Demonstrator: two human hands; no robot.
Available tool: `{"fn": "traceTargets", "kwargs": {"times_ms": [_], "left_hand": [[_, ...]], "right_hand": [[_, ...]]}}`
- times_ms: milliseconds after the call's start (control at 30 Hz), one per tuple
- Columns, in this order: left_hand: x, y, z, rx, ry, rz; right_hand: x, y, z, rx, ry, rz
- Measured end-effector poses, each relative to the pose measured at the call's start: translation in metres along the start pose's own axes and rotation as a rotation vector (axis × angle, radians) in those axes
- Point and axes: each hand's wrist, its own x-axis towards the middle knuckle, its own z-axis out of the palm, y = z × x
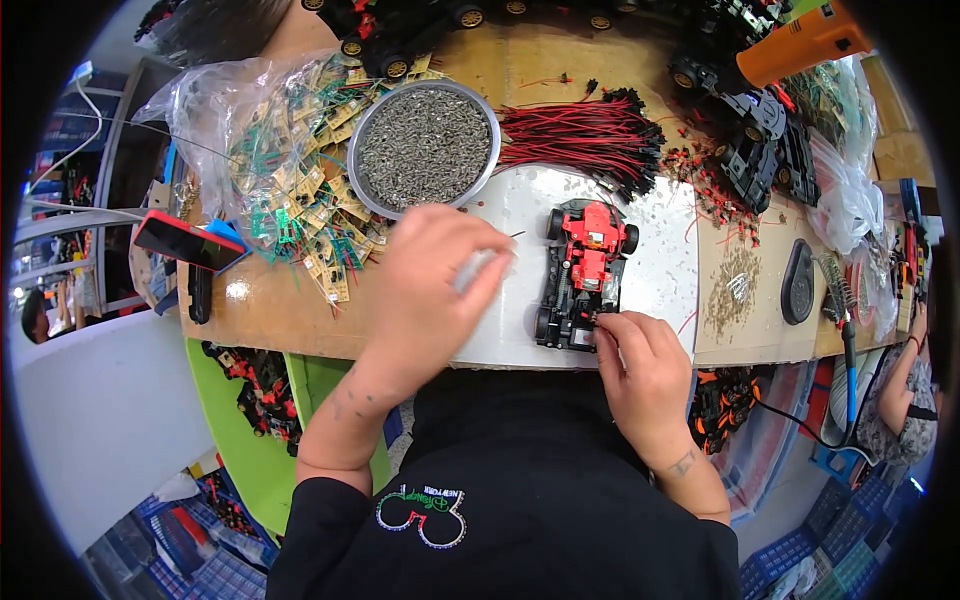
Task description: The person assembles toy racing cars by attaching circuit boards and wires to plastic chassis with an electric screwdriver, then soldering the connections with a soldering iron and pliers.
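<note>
A toy car chassis (592, 262), black with a red centre part and black wheels, lies on a white sheet (665, 280) in front of me. My right hand (645, 365) grips its near right corner between thumb and fingers. My left hand (425, 285), blurred by motion, is over the sheet's left part, just nearer than a metal bowl (357, 180) full of small screws (425, 145). Its thumb and forefinger curl together in a pinch; what lies between them is too smeared to make out. A gap separates this hand from the chassis.
Circuit boards (320, 215) with wires are heaped left of the bowl, by a phone (188, 240). Red-and-black wires (575, 140) lie behind the chassis. At right are car bodies (765, 150), an orange tool (805, 45), loose screws (732, 290) and a black oval piece (797, 283).
</note>
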Motion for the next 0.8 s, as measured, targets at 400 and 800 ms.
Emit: {"fn": "traceTargets", "kwargs": {"times_ms": [400, 800], "left_hand": [[-0.033, 0.018, 0.041, 0.179, -0.287, 0.305], [-0.034, 0.011, 0.046, 0.132, -0.284, 0.314]], "right_hand": [[-0.002, -0.003, -0.004, 0.020, -0.087, 0.087], [0.004, -0.003, -0.001, 0.055, -0.095, 0.085]]}}
